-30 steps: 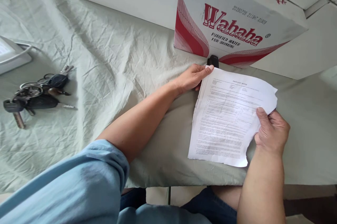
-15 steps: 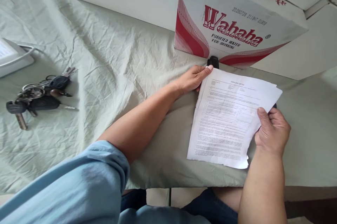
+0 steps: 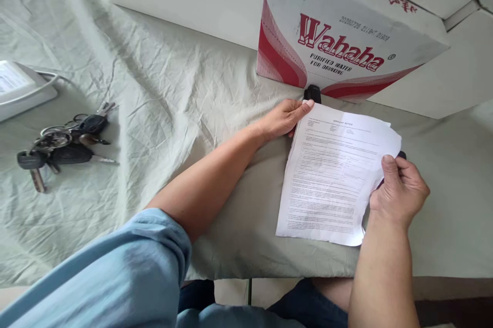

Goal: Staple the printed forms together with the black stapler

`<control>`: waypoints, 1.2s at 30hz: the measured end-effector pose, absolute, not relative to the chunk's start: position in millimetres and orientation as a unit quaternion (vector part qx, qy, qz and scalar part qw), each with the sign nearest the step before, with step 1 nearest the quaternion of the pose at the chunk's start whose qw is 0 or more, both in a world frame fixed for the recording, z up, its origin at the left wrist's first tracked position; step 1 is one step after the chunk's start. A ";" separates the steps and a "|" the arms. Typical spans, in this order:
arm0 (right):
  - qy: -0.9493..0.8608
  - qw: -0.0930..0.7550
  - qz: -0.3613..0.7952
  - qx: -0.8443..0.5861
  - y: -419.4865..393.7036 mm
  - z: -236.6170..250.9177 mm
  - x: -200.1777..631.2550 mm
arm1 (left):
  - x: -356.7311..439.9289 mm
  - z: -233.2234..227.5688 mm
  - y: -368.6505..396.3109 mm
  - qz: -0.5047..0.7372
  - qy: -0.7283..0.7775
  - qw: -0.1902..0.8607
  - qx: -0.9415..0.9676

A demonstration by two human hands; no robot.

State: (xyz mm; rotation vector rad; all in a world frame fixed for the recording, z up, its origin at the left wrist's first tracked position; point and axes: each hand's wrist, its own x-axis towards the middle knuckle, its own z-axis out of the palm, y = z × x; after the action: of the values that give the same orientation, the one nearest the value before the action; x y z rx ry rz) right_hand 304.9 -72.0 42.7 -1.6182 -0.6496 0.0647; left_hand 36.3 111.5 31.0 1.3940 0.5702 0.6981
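Several printed paper sheets (image 3: 327, 179) lie stacked between my hands, tilted above the cloth, with rough, uneven edges. My left hand (image 3: 289, 117) pinches their upper left corner, thumb on top and the other fingers underneath. At the right edge, my right hand (image 3: 400, 187) grips the sheets with its thumb in front and fingers curled behind. A small black object (image 3: 313, 94) shows just beyond the upper left corner. Beside my right fingers, the tip of another dark thing (image 3: 402, 155) peeks out; most of it is hidden.
A Wahaha water carton (image 3: 346, 35) stands at the back against white panels. On the left, a bunch of keys (image 3: 63, 138) rests on the wrinkled green cloth (image 3: 162, 81). A white device with a cable (image 3: 25, 89) sits at the far left edge.
The sheets' right edge has curled inward and their upper right corner has moved left. My right hand has shifted slightly right. My left hand keeps its hold; the view has moved a little.
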 end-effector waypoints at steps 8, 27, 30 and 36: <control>-0.337 0.592 0.091 -0.726 -73.8 42.2 308.5 | 39.8 20.8 114.1 0.345 0.243 0.671 0.610; -0.350 0.600 0.270 -0.667 -91.8 60.3 322.1 | 49.4 12.5 122.8 0.465 0.192 0.742 0.443; -0.397 0.663 0.187 -0.606 -96.9 78.8 322.6 | 41.6 11.1 127.8 0.473 0.199 0.717 0.471; -0.438 0.667 0.189 -0.572 -114.3 97.2 331.9 | 37.0 5.8 137.3 0.425 0.197 0.696 0.544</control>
State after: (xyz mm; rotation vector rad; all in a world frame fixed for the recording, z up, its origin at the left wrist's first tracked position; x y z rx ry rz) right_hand 331.9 -114.3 97.2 -1.2900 -0.9881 0.4269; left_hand 37.0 137.3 5.8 1.2131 0.4392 0.9491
